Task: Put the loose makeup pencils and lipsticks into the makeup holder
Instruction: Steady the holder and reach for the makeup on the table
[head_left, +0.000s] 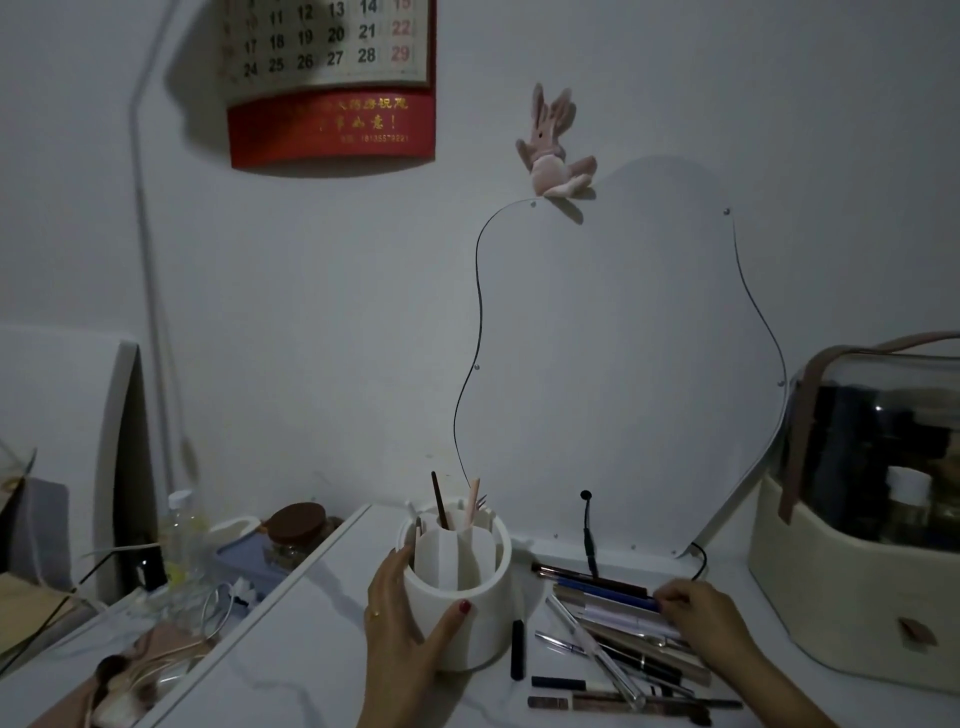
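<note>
A white round makeup holder (467, 613) with inner dividers stands on the white tabletop, with a few brushes and sticks upright in its far compartments. My left hand (402, 618) wraps around its left and front side, thumb on the front wall. To its right lies a pile of loose makeup pencils (613, 629), crossing each other. A black lipstick-like tube (517, 649) lies beside the holder. My right hand (701, 618) rests on the pile's right end, fingertips pinching a blue pencil (602, 590).
A cream cosmetics case (862, 587) with a clear domed lid stands at the right. A wavy-edged mirror (623, 364) leans on the wall behind. A lower shelf at the left holds a bottle (182, 535), a brown-lidded jar (297, 525) and cables.
</note>
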